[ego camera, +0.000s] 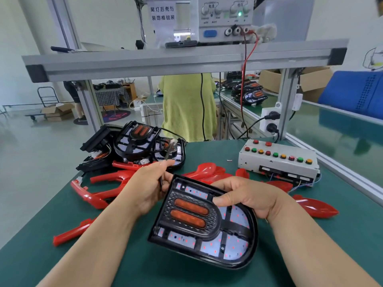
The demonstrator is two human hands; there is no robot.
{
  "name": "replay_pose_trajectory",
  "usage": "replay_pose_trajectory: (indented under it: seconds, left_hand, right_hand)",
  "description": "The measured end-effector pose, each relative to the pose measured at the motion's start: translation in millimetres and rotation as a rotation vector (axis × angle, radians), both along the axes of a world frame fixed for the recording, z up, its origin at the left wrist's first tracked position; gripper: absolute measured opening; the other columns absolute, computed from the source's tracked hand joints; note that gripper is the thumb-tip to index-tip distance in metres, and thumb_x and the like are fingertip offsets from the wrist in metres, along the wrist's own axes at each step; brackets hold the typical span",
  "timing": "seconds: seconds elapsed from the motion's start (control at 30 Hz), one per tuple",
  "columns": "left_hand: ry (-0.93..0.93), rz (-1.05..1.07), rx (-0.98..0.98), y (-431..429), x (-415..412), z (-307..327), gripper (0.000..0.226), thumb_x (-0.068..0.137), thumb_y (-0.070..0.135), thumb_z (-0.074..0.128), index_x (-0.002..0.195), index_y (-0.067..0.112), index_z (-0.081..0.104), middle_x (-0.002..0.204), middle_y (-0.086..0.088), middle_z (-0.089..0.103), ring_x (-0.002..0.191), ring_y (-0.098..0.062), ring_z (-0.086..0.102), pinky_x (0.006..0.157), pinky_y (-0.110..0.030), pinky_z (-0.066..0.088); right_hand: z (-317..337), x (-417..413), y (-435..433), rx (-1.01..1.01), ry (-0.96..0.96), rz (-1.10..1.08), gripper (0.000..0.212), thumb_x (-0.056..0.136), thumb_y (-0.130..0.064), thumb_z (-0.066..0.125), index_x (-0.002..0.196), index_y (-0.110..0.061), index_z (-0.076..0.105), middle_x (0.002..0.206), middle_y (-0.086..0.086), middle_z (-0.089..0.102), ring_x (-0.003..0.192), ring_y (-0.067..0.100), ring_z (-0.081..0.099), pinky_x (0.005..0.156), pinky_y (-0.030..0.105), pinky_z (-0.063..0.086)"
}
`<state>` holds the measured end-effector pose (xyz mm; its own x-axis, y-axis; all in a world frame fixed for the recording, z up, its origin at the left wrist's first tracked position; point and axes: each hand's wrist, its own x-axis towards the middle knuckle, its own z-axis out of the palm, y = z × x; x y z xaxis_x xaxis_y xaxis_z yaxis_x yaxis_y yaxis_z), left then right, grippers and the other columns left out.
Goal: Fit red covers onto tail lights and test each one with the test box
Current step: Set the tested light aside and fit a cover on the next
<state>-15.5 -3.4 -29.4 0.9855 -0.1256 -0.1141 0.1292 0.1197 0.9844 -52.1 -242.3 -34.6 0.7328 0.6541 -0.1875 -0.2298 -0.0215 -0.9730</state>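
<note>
The right hand grips the tail light by its upper right edge, thumb pressed on the face and fingers curled behind it. It holds the light tilted above the green table mat. The light has no red cover on it, and its two orange bars and white boards dotted with red are in plain sight. Just to the left of that hand, the left hand pinches a thin dark cable between thumb and forefinger. The cable rises to a pale connector above the knuckles. Beyond the left hand lies a pile of tail lights with loose wires. Red covers spread to the left of and below that pile, and one more lies out past the left forearm. More red covers crowd the mat just beyond both hands, between them and the test box. The box sits far and to the right of the right hand, with its rows of coloured buttons facing up. Another red cover lies right of the right wrist. Above everything runs a grey shelf rail carrying a power supply, from which a red lead drops down. Behind the table stands a person in a yellow-green shirt.
</note>
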Motion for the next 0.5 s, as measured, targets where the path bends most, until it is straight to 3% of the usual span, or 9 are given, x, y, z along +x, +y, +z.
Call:
replay_pose_trajectory:
  seconds: [0.1, 0.17, 0.27, 0.37, 0.5]
  left_hand:
    - [-0.132, -0.075, 0.125, 4, -6, 3, 0.046, 0.099, 0.05, 0.045, 0.109, 0.014, 0.071, 0.058, 0.001, 0.054, 0.043, -0.009, 0.039, 0.045, -0.019, 0.037]
    - [-0.184, -0.108, 0.108, 8, -9, 5, 0.054, 0.088, 0.053, 0.049, 0.107, 0.008, 0.071, 0.062, 0.001, 0.056, 0.047, -0.009, 0.043, 0.049, -0.017, 0.044]
    - [-0.301, -0.088, 0.038, 14, -9, 4, 0.031, 0.098, 0.026, 0.05, 0.122, 0.012, 0.064, 0.072, -0.001, 0.059, 0.055, -0.011, 0.051, 0.067, -0.025, 0.057]
    - [-0.353, -0.016, 0.067, 17, -5, 3, 0.026, 0.102, 0.012, 0.049, 0.123, 0.018, 0.062, 0.074, -0.001, 0.059, 0.055, -0.012, 0.052, 0.062, -0.026, 0.055]
    - [-0.364, 0.032, 0.236, 23, 0, -4, 0.033, 0.096, 0.037, 0.053, 0.1, 0.011, 0.071, 0.057, 0.0, 0.047, 0.043, -0.012, 0.04, 0.058, -0.023, 0.051]
  right_hand:
    - [-1, 0, 0, -0.069, 0.005, 0.011, 0.035, 0.086, 0.0, 0.062, 0.121, 0.001, 0.066, 0.11, 0.018, 0.071, 0.093, 0.028, 0.07, 0.098, 0.046, 0.052]
    - [1, 0, -1, -0.135, -0.001, 0.017, 0.031, 0.091, 0.002, 0.06, 0.121, 0.002, 0.065, 0.108, 0.017, 0.071, 0.091, 0.026, 0.07, 0.099, 0.047, 0.051]
    - [2, -1, -3, -0.251, -0.02, 0.009, 0.041, 0.088, -0.003, 0.062, 0.127, 0.008, 0.06, 0.12, 0.028, 0.065, 0.104, 0.035, 0.062, 0.106, 0.057, 0.044]
    - [2, -2, -3, -0.287, -0.012, 0.021, 0.049, 0.085, -0.006, 0.063, 0.131, 0.011, 0.055, 0.131, 0.037, 0.054, 0.113, 0.041, 0.054, 0.109, 0.061, 0.038]
    - [-3, 0, -1, -0.334, -0.037, 0.037, 0.031, 0.088, -0.006, 0.064, 0.118, 0.001, 0.067, 0.117, 0.024, 0.066, 0.099, 0.032, 0.063, 0.106, 0.054, 0.045]
